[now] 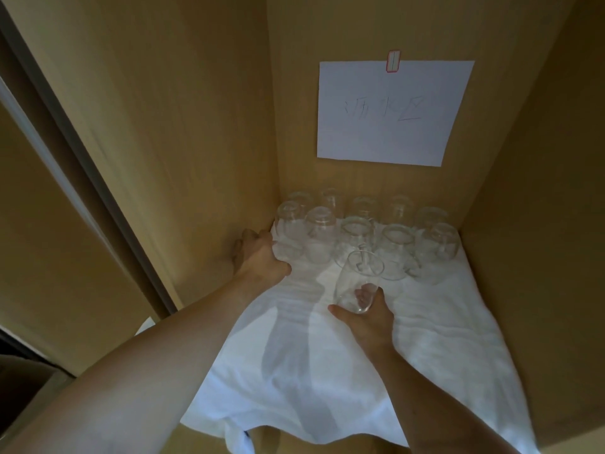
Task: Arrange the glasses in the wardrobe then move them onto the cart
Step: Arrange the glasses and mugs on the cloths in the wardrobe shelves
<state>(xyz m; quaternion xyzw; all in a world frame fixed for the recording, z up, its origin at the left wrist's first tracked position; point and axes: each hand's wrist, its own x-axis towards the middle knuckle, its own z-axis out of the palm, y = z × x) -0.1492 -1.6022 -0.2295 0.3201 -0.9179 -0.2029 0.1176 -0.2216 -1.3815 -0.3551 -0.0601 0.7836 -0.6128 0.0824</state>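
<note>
Several clear glasses (357, 231) stand upside down in two rows at the back of a wooden wardrobe shelf, on a white cloth (314, 362). My right hand (366, 317) grips one more clear glass (355, 280) near its rim end, tilted, just in front of the front row. My left hand (258, 257) rests at the cloth's back left corner by the left wall, beside the leftmost glass (289, 221); its fingers are partly hidden.
The wardrobe's left wall (196, 142) and right wall (530, 191) close in the shelf. A white paper sign (393, 113) with handwriting is taped to the back panel. The cloth hangs over the shelf's front edge. A sliding door frame (82, 165) runs at the left.
</note>
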